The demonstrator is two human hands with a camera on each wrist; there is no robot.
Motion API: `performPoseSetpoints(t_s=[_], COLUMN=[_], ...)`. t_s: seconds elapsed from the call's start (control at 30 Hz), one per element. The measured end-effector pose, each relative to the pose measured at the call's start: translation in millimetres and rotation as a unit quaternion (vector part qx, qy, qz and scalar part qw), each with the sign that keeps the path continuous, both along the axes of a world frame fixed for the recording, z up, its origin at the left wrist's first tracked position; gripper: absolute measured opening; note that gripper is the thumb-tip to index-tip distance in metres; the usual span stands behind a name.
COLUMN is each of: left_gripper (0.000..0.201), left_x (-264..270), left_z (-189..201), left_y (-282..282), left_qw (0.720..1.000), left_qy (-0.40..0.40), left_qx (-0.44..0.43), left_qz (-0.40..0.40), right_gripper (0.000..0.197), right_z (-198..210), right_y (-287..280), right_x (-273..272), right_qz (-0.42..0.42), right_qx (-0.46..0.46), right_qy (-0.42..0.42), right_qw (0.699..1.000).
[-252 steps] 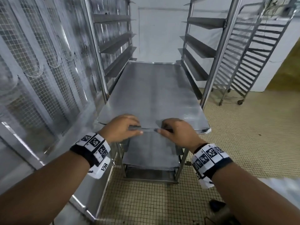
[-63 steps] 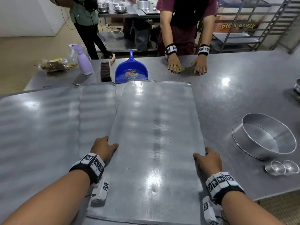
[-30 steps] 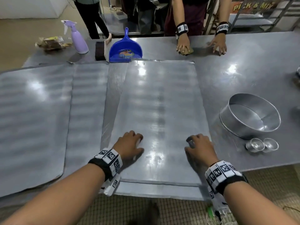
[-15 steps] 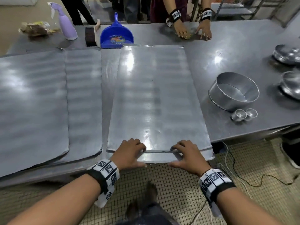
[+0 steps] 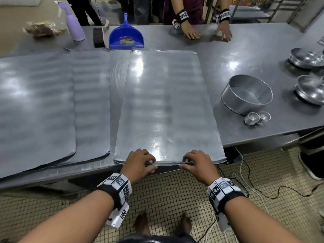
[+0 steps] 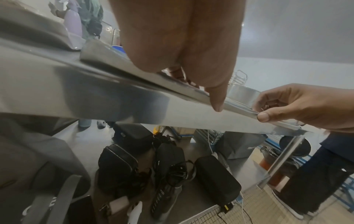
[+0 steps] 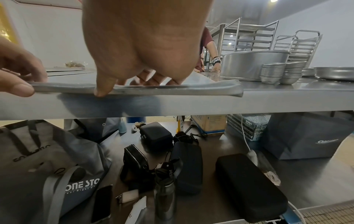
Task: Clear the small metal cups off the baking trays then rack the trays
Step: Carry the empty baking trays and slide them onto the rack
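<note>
A flat metal baking tray (image 5: 166, 106) lies on the steel table (image 5: 245, 50), its near edge (image 7: 172, 89) overhanging the table's front. My left hand (image 5: 140, 163) pinches that near edge left of centre, fingers on top and thumb (image 6: 218, 104) underneath. My right hand (image 5: 196, 163) pinches the same edge right of centre, thumb (image 7: 101, 91) below the rim. Two more trays (image 5: 35, 106) lie overlapped on the table's left. Two stacks of small metal cups (image 5: 257, 118) stand on the table right of the held tray, also seen as stacked cups (image 7: 283, 72) from the right wrist.
A round cake tin (image 5: 247, 93) stands behind the cups, with metal bowls (image 5: 308, 58) at the far right. A blue dustpan (image 5: 126, 38), a brush and a purple spray bottle (image 5: 73, 23) sit at the back. Another person's hands (image 5: 191, 33) rest on the far side. Bags (image 7: 172, 159) fill the lower shelf; cables (image 5: 254, 186) cross the floor.
My hands went from lying flat on the tray to pinching its near edge, and the tray has slid toward me over the table's front edge.
</note>
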State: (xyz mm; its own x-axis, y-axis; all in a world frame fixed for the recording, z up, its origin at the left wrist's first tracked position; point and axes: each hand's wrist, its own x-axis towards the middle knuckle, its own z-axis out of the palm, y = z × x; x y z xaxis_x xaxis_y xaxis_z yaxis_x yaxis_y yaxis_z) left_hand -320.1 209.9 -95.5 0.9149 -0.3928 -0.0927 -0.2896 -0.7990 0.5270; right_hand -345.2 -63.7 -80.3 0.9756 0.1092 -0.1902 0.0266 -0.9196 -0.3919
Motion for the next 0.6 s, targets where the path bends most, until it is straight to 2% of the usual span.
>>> performPoseSetpoints(t_s=[0.23, 0.4, 0.6], left_gripper=[0.021, 0.018, 0.025], left_x=[-9, -23, -47], left_z=[2, -3, -6], left_y=[-7, -27, -60], left_qw=[0.999, 0.998, 0.998], left_qy=[0.015, 0.027, 0.018], left_qx=[-0.008, -0.011, -0.013], left_qz=[0.028, 0.055, 0.067], right_gripper=[0.021, 0.027, 0.035], right_z=[-1, -1, 13], right_y=[-7, -32, -72], right_x=[0, -2, 3], right_qz=[0.036, 0.065, 0.118], right_qx=[0.012, 0.013, 0.016], right_qy=[-0.010, -0.001, 0.055], right_qw=[0.999, 0.998, 0.991])
